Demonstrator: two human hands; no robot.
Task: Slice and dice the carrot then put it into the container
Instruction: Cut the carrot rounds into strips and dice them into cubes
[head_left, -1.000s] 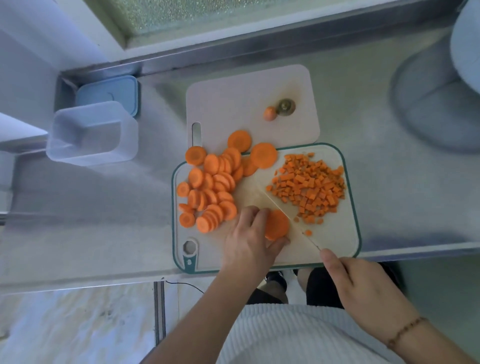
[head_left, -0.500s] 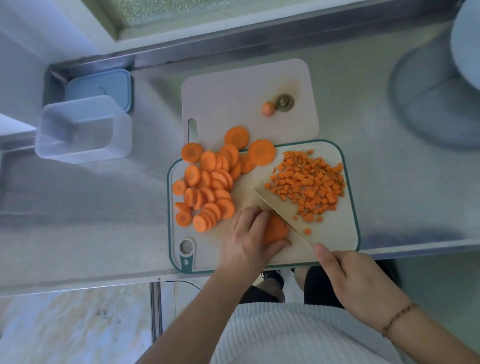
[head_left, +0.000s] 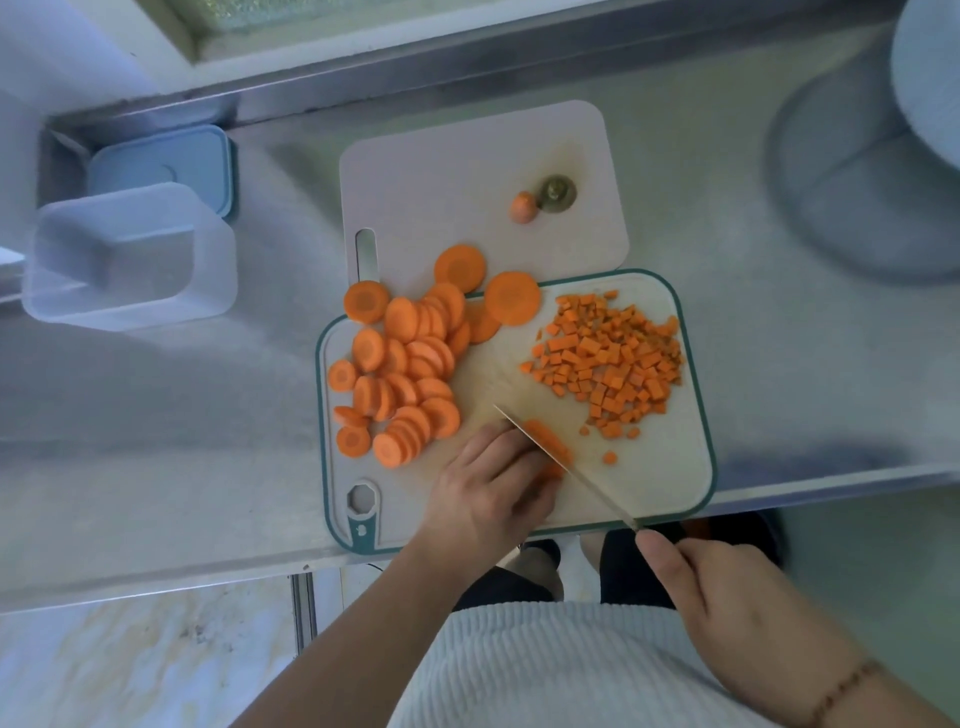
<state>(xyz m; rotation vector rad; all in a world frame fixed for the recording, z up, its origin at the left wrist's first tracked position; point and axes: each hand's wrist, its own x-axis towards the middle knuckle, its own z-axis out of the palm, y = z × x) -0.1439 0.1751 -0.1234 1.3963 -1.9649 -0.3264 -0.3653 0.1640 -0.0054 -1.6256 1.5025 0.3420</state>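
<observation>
On the green-rimmed cutting board (head_left: 665, 483) lie several round carrot slices (head_left: 400, 374) at the left and a heap of diced carrot (head_left: 608, 364) at the right. My left hand (head_left: 493, 488) pins a stack of carrot slices (head_left: 548, 444) to the board's near middle with curled fingertips. My right hand (head_left: 727, 608) grips the knife handle off the board's near edge. The knife blade (head_left: 566, 462) runs diagonally through that stack, a cut strip lying on its right side. The clear container (head_left: 130, 260) stands at the far left.
A pale second board (head_left: 441, 182) lies behind, carrying the carrot tip (head_left: 522, 207) and stem end (head_left: 557, 193). A blue lid (head_left: 161, 166) sits behind the container. A large round grey base (head_left: 857, 171) stands at the right. The steel counter's front edge runs just below the board.
The knife blade swung left from beside the diced heap and came down into the stack under my left hand. My left fingers drew back over the slices.
</observation>
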